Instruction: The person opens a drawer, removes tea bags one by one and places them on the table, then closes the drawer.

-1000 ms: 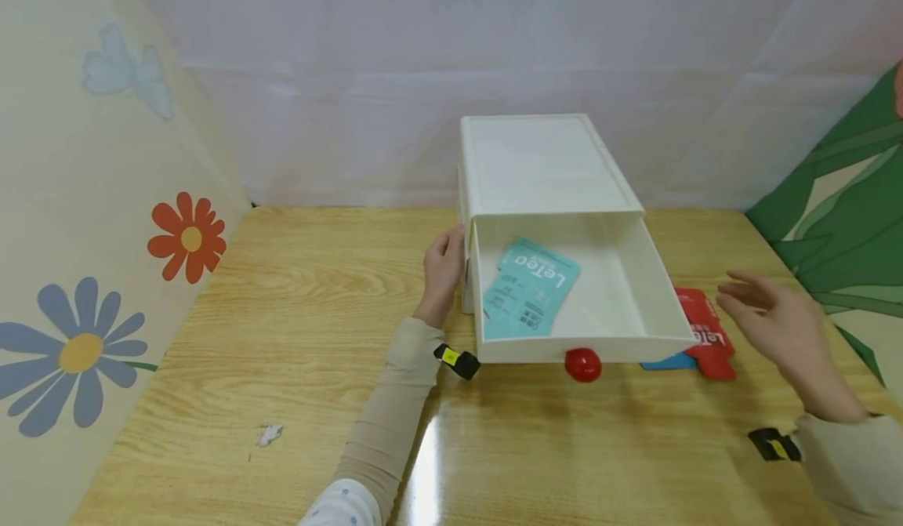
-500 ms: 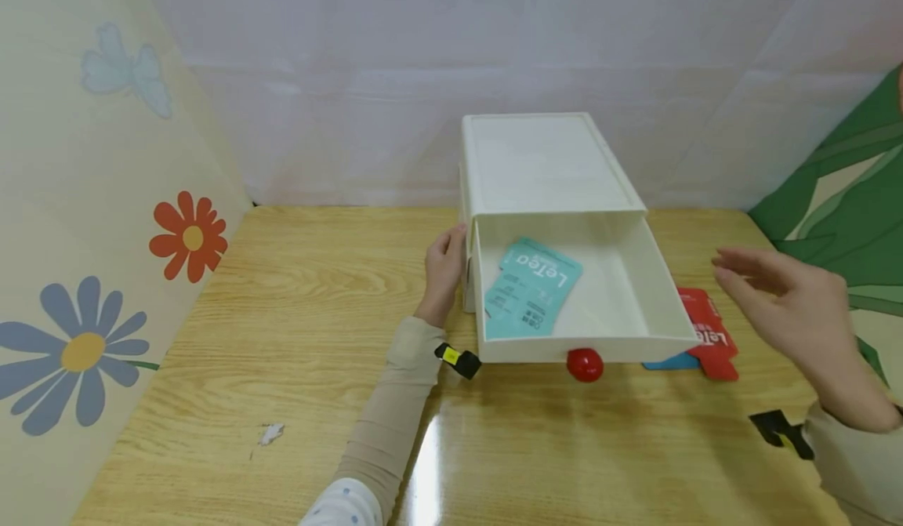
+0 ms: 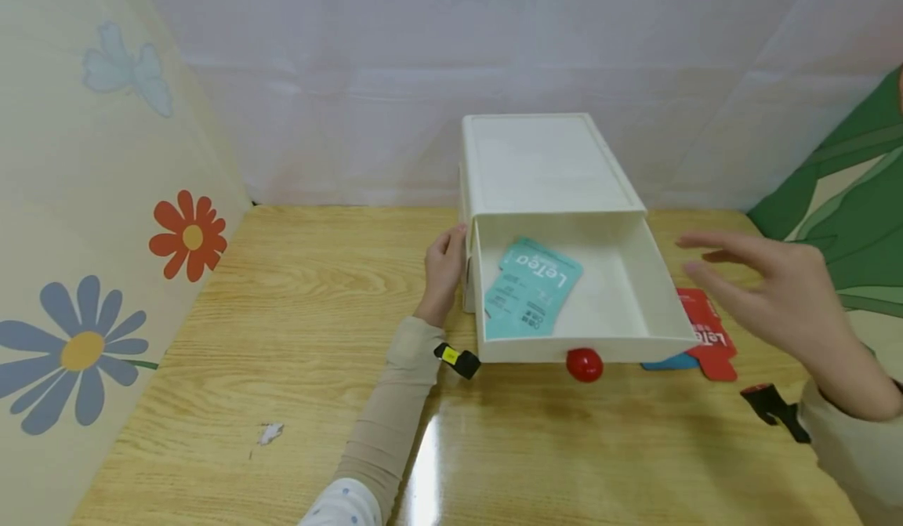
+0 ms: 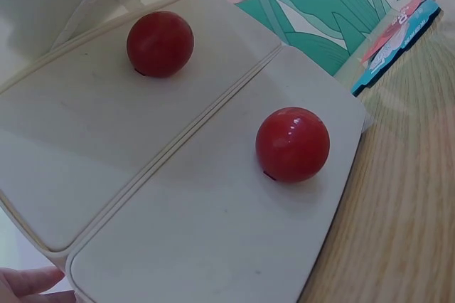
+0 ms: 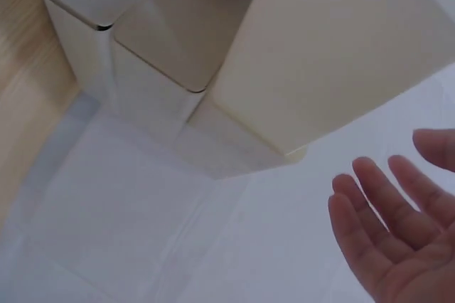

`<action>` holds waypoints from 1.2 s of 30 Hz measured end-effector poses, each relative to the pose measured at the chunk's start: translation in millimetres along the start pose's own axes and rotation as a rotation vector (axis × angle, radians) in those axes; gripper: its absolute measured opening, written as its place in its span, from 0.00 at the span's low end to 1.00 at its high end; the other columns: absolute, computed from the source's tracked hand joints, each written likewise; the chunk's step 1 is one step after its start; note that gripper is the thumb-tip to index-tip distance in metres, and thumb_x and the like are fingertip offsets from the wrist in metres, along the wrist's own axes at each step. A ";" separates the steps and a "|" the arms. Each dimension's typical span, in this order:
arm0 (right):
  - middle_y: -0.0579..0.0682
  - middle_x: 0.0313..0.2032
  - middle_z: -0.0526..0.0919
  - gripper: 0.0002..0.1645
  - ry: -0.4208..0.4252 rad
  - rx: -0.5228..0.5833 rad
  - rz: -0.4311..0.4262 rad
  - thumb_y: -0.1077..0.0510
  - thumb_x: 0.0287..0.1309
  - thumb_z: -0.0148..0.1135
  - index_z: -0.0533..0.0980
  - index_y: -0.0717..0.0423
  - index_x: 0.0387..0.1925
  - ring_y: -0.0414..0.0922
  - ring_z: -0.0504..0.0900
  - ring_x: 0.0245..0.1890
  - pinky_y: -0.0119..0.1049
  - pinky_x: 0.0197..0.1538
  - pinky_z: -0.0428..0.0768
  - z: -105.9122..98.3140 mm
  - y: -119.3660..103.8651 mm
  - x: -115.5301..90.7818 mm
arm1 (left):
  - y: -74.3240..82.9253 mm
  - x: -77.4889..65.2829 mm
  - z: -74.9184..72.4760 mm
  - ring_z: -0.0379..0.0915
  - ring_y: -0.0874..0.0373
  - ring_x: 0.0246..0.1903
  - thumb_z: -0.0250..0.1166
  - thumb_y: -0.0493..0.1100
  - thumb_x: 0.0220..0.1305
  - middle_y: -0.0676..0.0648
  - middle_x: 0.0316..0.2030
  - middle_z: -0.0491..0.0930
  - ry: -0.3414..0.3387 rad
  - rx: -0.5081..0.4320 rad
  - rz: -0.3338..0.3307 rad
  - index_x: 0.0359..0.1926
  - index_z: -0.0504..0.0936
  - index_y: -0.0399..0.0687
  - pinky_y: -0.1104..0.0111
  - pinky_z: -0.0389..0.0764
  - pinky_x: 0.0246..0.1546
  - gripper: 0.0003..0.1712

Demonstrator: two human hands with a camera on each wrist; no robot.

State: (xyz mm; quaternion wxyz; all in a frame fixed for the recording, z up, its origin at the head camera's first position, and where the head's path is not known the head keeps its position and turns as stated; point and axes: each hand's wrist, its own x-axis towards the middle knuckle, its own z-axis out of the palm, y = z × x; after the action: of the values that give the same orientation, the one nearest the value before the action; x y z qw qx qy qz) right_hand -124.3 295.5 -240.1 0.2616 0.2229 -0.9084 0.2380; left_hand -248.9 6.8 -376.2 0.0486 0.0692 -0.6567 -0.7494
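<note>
A white drawer cabinet point(image 3: 550, 161) stands in the middle of the table in the head view. Its top drawer point(image 3: 600, 351), with a red knob point(image 3: 584, 365), is pulled out. Flat teal cards printed LeTea point(image 3: 532, 291) lie inside, toward the left. My left hand point(image 3: 441, 271) rests against the cabinet's left side; its fingertips point(image 4: 32, 282) show at the cabinet edge in the left wrist view. Right of the drawer, my right hand point(image 3: 790, 299) hovers with nothing in it, thumb and fingers spread apart. The right wrist view shows its fingers point(image 5: 384, 210) beside the drawer wall.
Two lower drawers are closed, with a red knob point(image 4: 160, 43) on one and another knob point(image 4: 292, 144) below. A red flat package point(image 3: 711, 338) and a blue one point(image 3: 673, 362) lie on the table point(image 3: 317, 299), partly under the drawer. A white cloth point(image 3: 353, 103) hangs behind.
My right hand first drew slightly right and up, then moved left toward the drawer with its thumb and fingers parting wider. The left hand and the drawer stayed put.
</note>
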 end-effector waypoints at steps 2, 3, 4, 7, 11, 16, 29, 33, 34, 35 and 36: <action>0.16 0.43 0.69 0.18 -0.033 0.000 -0.070 0.67 0.44 0.67 0.80 0.59 0.42 0.13 0.66 0.39 0.20 0.22 0.68 0.7 -4.3 5.2 | 0.5 -0.2 0.0 0.74 0.58 0.40 0.54 0.56 0.64 0.44 0.45 0.78 0.003 0.003 0.000 0.52 0.77 0.42 0.67 0.75 0.42 0.26; 0.17 0.44 0.69 0.20 -0.049 0.001 -0.104 0.68 0.42 0.68 0.80 0.58 0.42 0.14 0.67 0.38 0.20 0.21 0.68 1.3 -6.4 7.7 | 0.4 -0.1 0.0 0.74 0.58 0.40 0.54 0.56 0.64 0.44 0.45 0.78 0.004 0.004 0.000 0.52 0.77 0.42 0.67 0.75 0.42 0.26; 0.20 0.44 0.70 0.21 -0.061 -0.002 -0.138 0.68 0.41 0.69 0.80 0.58 0.43 0.16 0.68 0.38 0.21 0.22 0.69 2.0 -8.4 10.1 | 0.3 0.0 0.1 0.74 0.58 0.40 0.54 0.56 0.64 0.44 0.46 0.78 0.006 0.006 0.002 0.52 0.77 0.41 0.67 0.75 0.42 0.26; 0.32 0.43 0.78 0.22 -0.094 -0.025 -0.223 0.65 0.40 0.70 0.80 0.57 0.43 0.27 0.75 0.34 0.22 0.23 0.70 4.8 -13.9 16.6 | 0.2 0.2 0.2 0.74 0.58 0.40 0.54 0.56 0.64 0.44 0.45 0.78 0.008 0.008 0.003 0.51 0.77 0.41 0.67 0.75 0.42 0.25; 0.51 0.39 0.83 0.19 -0.133 -0.017 -0.299 0.56 0.47 0.68 0.79 0.58 0.43 0.45 0.79 0.31 0.21 0.25 0.68 10.2 -19.0 23.2 | 0.3 0.2 0.5 0.74 0.57 0.42 0.54 0.55 0.64 0.44 0.46 0.78 0.008 0.010 0.008 0.52 0.77 0.41 0.67 0.74 0.43 0.25; 0.50 0.40 0.83 0.21 -0.235 -0.011 -0.379 0.55 0.47 0.69 0.79 0.56 0.45 0.46 0.80 0.37 0.24 0.40 0.71 18.5 -24.9 31.9 | 0.7 0.1 0.8 0.73 0.56 0.42 0.54 0.54 0.64 0.43 0.47 0.78 0.013 0.014 0.011 0.52 0.77 0.40 0.66 0.74 0.44 0.25; 0.50 0.47 0.79 0.25 -0.635 0.058 -0.505 0.64 0.44 0.69 0.76 0.57 0.49 0.51 0.77 0.48 0.49 0.45 0.76 35.8 -40.0 61.3 | -0.2 0.7 0.0 0.74 0.58 0.41 0.54 0.56 0.64 0.44 0.45 0.78 0.001 0.008 0.003 0.52 0.77 0.41 0.67 0.75 0.42 0.26; 0.49 0.49 0.79 0.25 -0.729 0.063 -0.488 0.63 0.46 0.68 0.76 0.56 0.50 0.50 0.76 0.49 0.48 0.47 0.75 37.5 -44.5 68.6 | -0.5 0.6 0.0 0.74 0.58 0.40 0.54 0.55 0.64 0.44 0.45 0.78 0.005 0.010 0.005 0.51 0.77 0.41 0.67 0.75 0.42 0.25; 0.49 0.49 0.78 0.25 -0.753 0.060 -0.483 0.63 0.47 0.67 0.76 0.55 0.50 0.50 0.76 0.50 0.48 0.47 0.75 37.7 -46.1 70.0 | -0.3 0.4 -0.2 0.73 0.58 0.40 0.54 0.55 0.64 0.44 0.45 0.78 0.005 0.010 0.006 0.51 0.77 0.41 0.67 0.75 0.42 0.25; 0.49 0.50 0.78 0.25 -0.773 0.051 -0.478 0.62 0.48 0.67 0.75 0.55 0.51 0.50 0.75 0.50 0.48 0.48 0.75 37.9 -47.5 71.1 | -0.5 0.5 -0.2 0.73 0.58 0.40 0.54 0.55 0.64 0.44 0.45 0.78 0.004 0.011 0.005 0.51 0.77 0.41 0.67 0.75 0.42 0.25; 0.50 0.50 0.78 0.25 -0.794 0.043 -0.473 0.62 0.48 0.66 0.75 0.54 0.51 0.50 0.75 0.51 0.49 0.48 0.74 38.5 -48.7 71.9 | -0.3 0.3 -0.2 0.73 0.58 0.40 0.54 0.55 0.64 0.44 0.45 0.78 0.002 0.011 0.005 0.50 0.77 0.41 0.67 0.75 0.42 0.25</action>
State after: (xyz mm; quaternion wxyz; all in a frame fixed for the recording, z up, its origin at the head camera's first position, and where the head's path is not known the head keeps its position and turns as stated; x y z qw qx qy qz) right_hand -167.7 215.9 -211.8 -0.0641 0.5033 -0.8573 0.0868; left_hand -249.2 6.6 -376.6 0.0507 0.0685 -0.6608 -0.7457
